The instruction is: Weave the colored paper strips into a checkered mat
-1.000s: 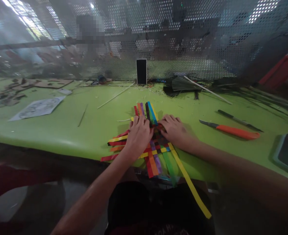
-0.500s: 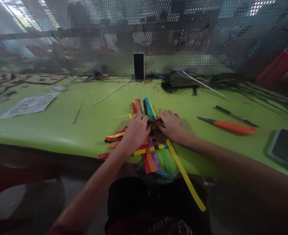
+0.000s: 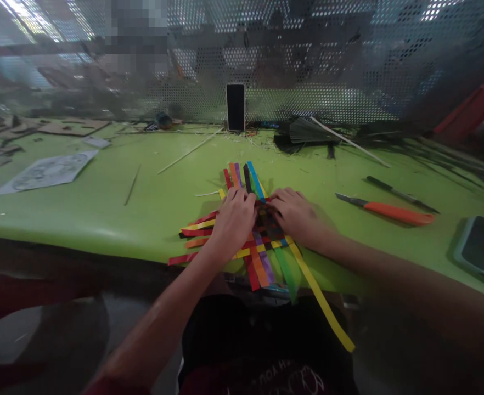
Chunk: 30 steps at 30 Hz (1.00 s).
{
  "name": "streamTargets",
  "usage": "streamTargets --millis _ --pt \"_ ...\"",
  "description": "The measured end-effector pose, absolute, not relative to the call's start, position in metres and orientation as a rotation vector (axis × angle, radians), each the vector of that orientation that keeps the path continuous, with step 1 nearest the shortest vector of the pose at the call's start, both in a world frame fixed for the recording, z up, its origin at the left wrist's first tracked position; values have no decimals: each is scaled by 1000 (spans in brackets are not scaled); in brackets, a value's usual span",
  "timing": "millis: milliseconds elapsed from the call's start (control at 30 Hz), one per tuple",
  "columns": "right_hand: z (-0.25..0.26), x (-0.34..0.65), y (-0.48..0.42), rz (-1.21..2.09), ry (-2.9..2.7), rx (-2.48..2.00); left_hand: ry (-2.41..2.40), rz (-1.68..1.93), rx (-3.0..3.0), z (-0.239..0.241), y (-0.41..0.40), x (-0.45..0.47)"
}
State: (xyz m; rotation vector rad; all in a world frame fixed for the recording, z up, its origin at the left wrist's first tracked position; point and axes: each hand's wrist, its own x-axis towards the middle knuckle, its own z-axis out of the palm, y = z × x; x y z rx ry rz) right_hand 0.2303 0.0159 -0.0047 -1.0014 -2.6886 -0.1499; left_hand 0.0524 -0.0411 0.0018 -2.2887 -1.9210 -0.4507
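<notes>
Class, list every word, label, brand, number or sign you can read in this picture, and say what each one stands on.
"YOU": upside down, on the person's dark clothing; the lettering beside it is too blurred to read for certain.
Printed sheet: its markings are too small and blurred to make out any words.
Coloured strips, orange-handled knife and upright phone: no readable text.

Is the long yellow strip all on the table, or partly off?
Partly off: the yellow strip crosses the near edge of the green table, its free end beyond.
</notes>
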Motion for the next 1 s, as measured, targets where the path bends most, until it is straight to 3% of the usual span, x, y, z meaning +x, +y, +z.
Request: streamTargets --millis 833,1000 --pt "-7 225 15 -225 -2649 -1211 -1886 -578 -2445 -4 -31 47" --pt "0 229 24 3 -2584 -1128 -1989 -533 -2413 0 -15 48"
